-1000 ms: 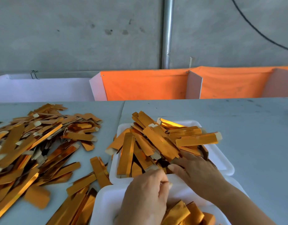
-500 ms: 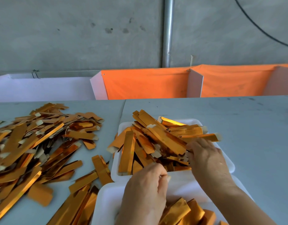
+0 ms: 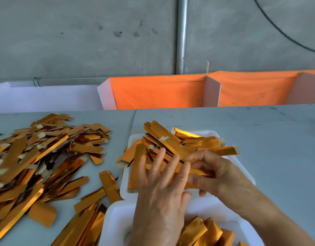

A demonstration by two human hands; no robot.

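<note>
Gold foil strip held crosswise over the far foam tray.
A heap of loose strips, too many to count, covers the tabletop's left side. Right of it sit two white trays, the near foam tray at the near edge. The left hand, fingers straight and spread, hides the far tray's near rim. The right hand pinches the one strip, its long axis running left to right.

Looking like a small workshop w/ an assembly bench: bare concrete wall w/ metal pipe running up it, grey worktables sitting edge to edge, orange cloth dividers hanging at back, gold foil strips lying in bulk piles & filling white foam trays.
</note>
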